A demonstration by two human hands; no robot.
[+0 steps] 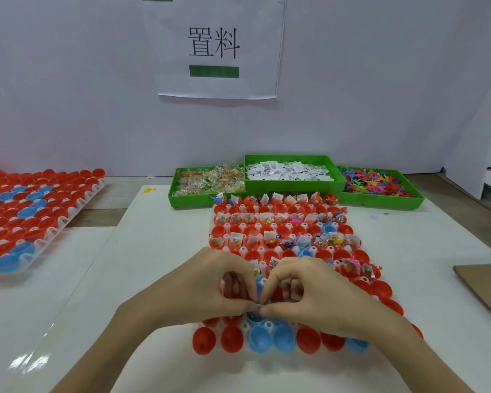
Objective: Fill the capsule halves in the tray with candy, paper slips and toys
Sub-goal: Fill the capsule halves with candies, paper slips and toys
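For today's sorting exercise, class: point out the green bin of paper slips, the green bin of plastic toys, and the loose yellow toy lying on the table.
Paper slip bin [292, 185]: head view, on its front green wall.
Toy bin [380, 200]: head view, on its front green wall.
Yellow toy [148, 190]: head view, on its body, left of the candy bin.

A white paper sheet [219, 46] taped to the wall reads 置料 in big black characters, above a plain green bar. The paper slips [288, 171] in the middle green bin carry print too small to read.
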